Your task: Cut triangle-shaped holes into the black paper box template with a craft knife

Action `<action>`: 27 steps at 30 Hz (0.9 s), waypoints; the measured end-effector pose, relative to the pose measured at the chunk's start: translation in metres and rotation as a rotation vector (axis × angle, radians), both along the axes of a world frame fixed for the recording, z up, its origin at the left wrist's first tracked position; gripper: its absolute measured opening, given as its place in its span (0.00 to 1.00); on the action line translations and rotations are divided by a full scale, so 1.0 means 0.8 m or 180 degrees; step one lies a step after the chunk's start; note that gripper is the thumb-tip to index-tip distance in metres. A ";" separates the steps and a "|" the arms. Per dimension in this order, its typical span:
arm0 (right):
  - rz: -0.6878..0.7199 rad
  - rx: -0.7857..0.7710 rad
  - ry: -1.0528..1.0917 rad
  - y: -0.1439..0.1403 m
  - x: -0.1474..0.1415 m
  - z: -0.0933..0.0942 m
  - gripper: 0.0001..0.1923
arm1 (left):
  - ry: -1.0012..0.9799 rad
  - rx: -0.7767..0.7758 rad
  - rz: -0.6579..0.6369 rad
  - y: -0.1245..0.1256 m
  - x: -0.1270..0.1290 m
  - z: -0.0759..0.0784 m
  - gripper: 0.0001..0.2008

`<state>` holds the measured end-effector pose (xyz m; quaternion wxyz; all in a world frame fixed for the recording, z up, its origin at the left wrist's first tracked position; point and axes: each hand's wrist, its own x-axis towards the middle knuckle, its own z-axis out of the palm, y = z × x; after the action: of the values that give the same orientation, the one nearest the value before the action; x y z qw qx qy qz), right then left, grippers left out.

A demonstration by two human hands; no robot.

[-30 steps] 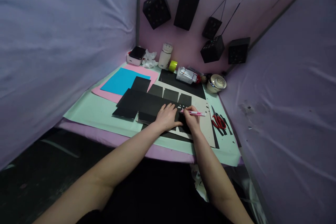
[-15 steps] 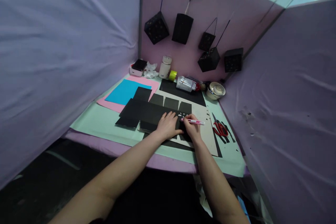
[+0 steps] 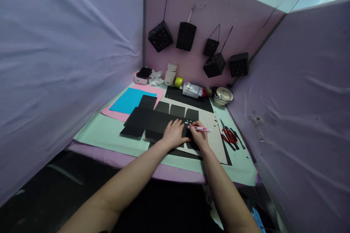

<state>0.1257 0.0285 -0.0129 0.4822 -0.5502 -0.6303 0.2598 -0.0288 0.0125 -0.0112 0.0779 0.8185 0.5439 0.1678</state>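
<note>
A round tin (image 3: 223,95) stands by the back wall with its lid on, contents hidden. The left hand (image 3: 174,134) lies flat, fingers spread, on the black card (image 3: 153,119) on the table (image 3: 101,131). The right hand (image 3: 199,135), touching it, grips a pink pen (image 3: 201,129), its tip seemingly on the card, though too small to be sure.

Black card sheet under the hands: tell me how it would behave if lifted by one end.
The black card sheet lies flat with several flaps, so it would probably sag and bend at the flaps. It looks thin, so likely light. The left hand presses it down while the right hand holds the pink tool, suggesting it slides easily.
</note>
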 end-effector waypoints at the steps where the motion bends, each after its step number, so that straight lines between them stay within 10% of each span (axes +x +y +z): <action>1: -0.0002 -0.0025 0.0017 0.000 0.000 0.000 0.07 | 0.0005 -0.0003 0.0003 0.000 0.000 0.000 0.34; 12: 0.0003 0.0275 -0.0198 0.002 0.003 0.001 0.08 | 0.0145 -0.0034 -0.0012 0.003 0.000 0.007 0.35; 22: 0.0145 0.0181 -0.2198 0.026 0.022 0.009 0.20 | 0.0268 0.0050 -0.0038 0.006 0.000 0.006 0.35; 27: -0.0599 0.0103 -0.2041 0.022 0.094 0.017 0.21 | 0.0243 -0.0003 -0.0019 0.006 -0.001 0.007 0.35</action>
<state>0.2009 0.0464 0.0009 0.2899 -0.6520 -0.7004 0.0178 -0.0296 0.0169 -0.0059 0.0580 0.8259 0.5441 0.1360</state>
